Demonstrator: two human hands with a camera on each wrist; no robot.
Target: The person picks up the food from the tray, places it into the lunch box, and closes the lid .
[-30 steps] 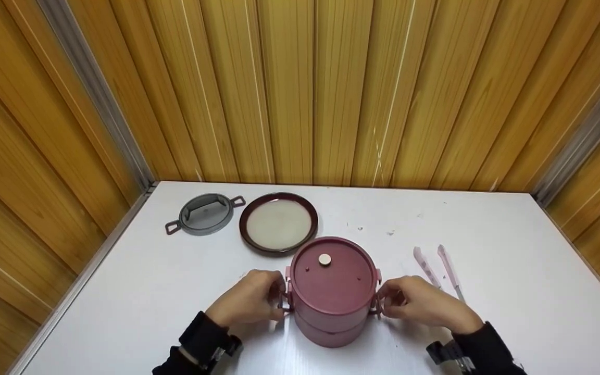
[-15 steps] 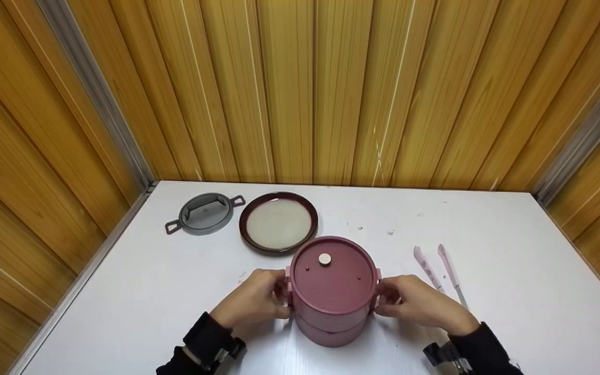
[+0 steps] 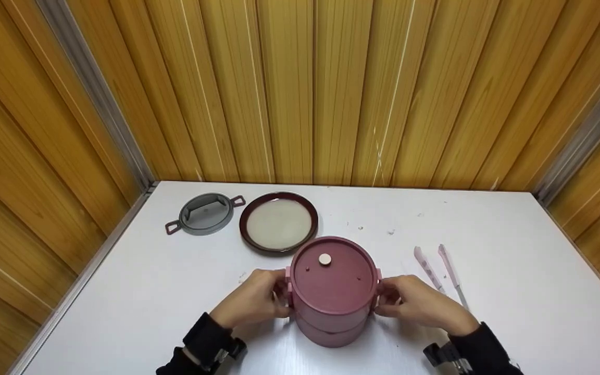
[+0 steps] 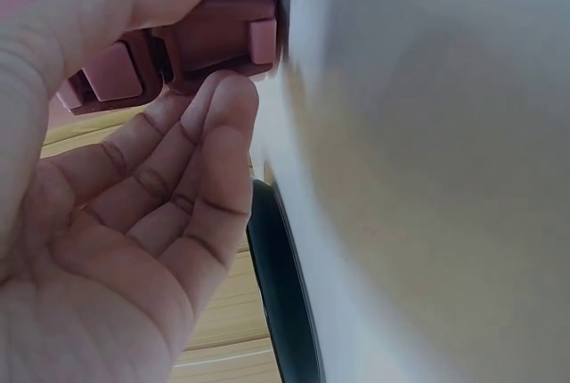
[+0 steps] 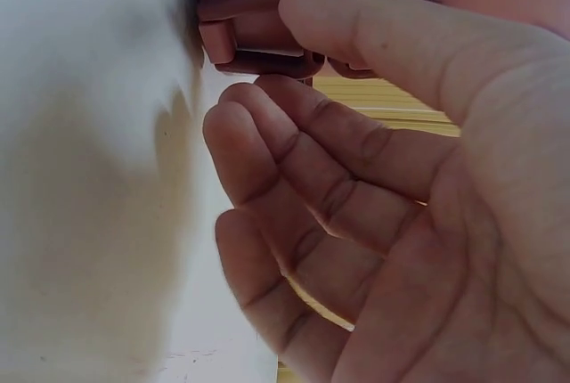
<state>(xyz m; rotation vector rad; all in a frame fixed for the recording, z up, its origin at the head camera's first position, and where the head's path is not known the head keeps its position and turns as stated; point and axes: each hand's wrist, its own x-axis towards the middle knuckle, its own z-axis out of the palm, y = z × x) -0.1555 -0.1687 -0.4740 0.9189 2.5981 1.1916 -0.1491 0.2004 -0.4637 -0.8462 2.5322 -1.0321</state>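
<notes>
A round dark-pink lunch box (image 3: 334, 291) in two stacked tiers stands upright at the table's front, its lid on, with a small cream knob on top. My left hand (image 3: 253, 296) is at its left side; in the left wrist view the thumb lies over a latch (image 4: 214, 31) and curled fingertips meet its lower edge. On the opposite side my right hand (image 3: 422, 302) pinches the matching latch (image 5: 263, 31) between thumb and curled fingers. Both latches lie against the wall; whether they are fastened cannot be told.
Behind the lunch box lies a cream plate (image 3: 279, 224) with a dark-red rim. A grey round piece (image 3: 206, 216) with two loop handles rests at the back left. Right of my right hand lie two pink-handled utensils (image 3: 427, 268), their ends hidden. Wood-patterned walls (image 3: 341, 94) enclose the table.
One second ago both side latches stuck out from the lunch box; now they lie against its sides. Both hands moved slightly inward, then stayed still over the last half second.
</notes>
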